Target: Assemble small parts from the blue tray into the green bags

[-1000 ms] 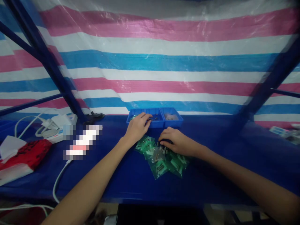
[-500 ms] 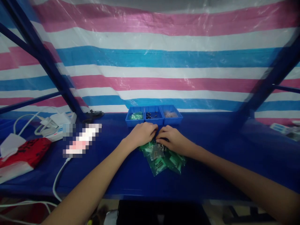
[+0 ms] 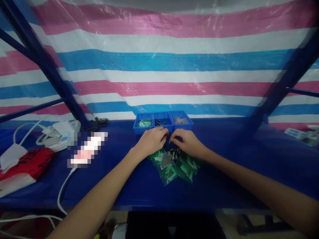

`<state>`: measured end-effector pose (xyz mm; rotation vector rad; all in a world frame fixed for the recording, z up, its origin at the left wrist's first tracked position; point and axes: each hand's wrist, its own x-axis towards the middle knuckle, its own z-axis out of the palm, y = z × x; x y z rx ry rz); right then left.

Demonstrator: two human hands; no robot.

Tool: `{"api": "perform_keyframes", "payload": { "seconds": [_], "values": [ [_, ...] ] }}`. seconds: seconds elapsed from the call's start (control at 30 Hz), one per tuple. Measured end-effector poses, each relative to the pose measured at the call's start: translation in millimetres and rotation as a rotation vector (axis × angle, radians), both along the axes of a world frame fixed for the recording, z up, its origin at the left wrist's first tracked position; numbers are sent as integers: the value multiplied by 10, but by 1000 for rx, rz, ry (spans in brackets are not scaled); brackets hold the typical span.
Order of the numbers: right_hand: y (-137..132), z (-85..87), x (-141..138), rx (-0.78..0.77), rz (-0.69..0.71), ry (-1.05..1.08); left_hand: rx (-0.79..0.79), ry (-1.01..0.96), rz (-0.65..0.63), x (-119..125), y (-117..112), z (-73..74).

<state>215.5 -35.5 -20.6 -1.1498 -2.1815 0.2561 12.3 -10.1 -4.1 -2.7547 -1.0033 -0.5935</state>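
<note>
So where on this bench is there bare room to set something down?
Bare blue table lies right of the green circuit boards, up to the frame post. A narrower strip runs between the boards and the white cable. It is crowded around both hands, left hand and right hand, below the blue trays, and at the far-left clutter.

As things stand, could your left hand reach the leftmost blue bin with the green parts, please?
Probably yes: the left hand sits just in front of the leftmost blue bin, whose top is open, with nothing between them.
</note>
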Motion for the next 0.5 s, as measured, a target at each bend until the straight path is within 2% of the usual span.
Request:
{"api": "perform_keyframes", "payload": {
  "seconds": [0.17,0.33,0.5],
  "values": [
    [65,9,66,-76,-114,153,-9,-53,-68,13,-10,0],
    [62,12,61,-151,-93,189,16,-50,-97,28,0,-30],
    [31,13,52,-109,-64,149,-10,-64,-76,37,-11,-30]
  ]
}}
